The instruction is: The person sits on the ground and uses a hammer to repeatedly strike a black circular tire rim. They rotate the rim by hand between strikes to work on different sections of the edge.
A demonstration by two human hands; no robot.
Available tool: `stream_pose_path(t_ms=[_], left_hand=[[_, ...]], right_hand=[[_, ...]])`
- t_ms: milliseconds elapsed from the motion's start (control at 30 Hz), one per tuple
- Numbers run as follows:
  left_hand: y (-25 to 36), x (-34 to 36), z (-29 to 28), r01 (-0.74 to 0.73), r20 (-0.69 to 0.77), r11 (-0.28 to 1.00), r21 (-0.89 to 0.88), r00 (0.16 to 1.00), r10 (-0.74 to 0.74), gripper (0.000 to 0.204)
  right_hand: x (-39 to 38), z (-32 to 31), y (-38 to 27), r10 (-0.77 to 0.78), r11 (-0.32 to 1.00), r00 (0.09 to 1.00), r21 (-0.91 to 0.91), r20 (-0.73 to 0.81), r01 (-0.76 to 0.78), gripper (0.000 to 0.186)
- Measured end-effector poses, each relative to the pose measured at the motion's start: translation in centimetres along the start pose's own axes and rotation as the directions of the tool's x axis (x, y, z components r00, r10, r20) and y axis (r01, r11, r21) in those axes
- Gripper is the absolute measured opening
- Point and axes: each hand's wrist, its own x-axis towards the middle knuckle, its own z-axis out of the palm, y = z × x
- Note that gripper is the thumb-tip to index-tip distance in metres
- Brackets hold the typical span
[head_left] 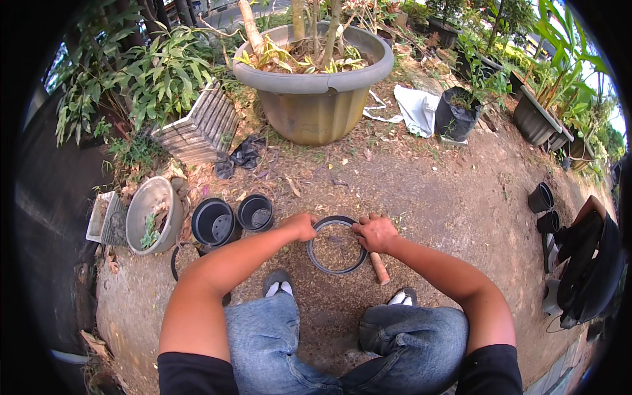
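Observation:
My left hand (304,227) grips the left side of a black round rim (337,268) between my feet; speckled brown material shows inside it, and I cannot tell whether that is contents or ground seen through it. My right hand (375,234) holds the same rim at its upper right, fingers curled over it. Just below my right hand lies a light brown cylindrical piece (380,268), like a wooden handle. To the left stand two black plastic pots (214,222) with holes in their bottoms, partly in front of another dark ring (175,260).
A large grey planter (311,118) with trunks stands ahead, a ribbed pot (191,135) and round tub (138,217) left. A white sack (416,112) and potted plants (538,122) are at back right; small black pots (541,197) and a dark bundle (592,263) lie right.

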Motion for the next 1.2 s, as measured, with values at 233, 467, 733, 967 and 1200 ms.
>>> stream_pose_path(t_ms=[233,467,733,967,1200], left_hand=[[-1.7,-1.9,1.7,0.036,0.016,0.990,-0.133,0.999,-0.034,0.049],[-5.0,0.9,5.5,0.092,0.274,0.897,-0.432,0.961,0.033,0.055],[-1.3,-2.3,4.4,-0.011,0.156,1.000,0.023,0.988,0.007,0.082],[-0.2,-4.5,2.0,-0.031,0.018,0.987,0.155,0.999,0.029,0.123],[1.5,-5.1,0.0,-0.281,0.034,0.799,0.531,0.950,0.311,0.122]], right_hand=[[-0.1,0.7,0.0,-0.003,1.000,0.999,-0.003,-0.039,0.003,0.047],[0.1,0.5,-0.4,-0.019,1.000,0.999,-0.015,-0.041,0.019,0.048],[-0.1,1.8,-0.1,0.035,0.999,0.999,-0.020,-0.042,-0.035,0.047],[-0.4,-0.5,-1.4,-0.003,0.985,0.996,-0.172,-0.089,-0.013,0.049],[-1.0,-0.1,-1.3,-0.106,0.987,0.987,-0.133,-0.121,0.089,0.033]])
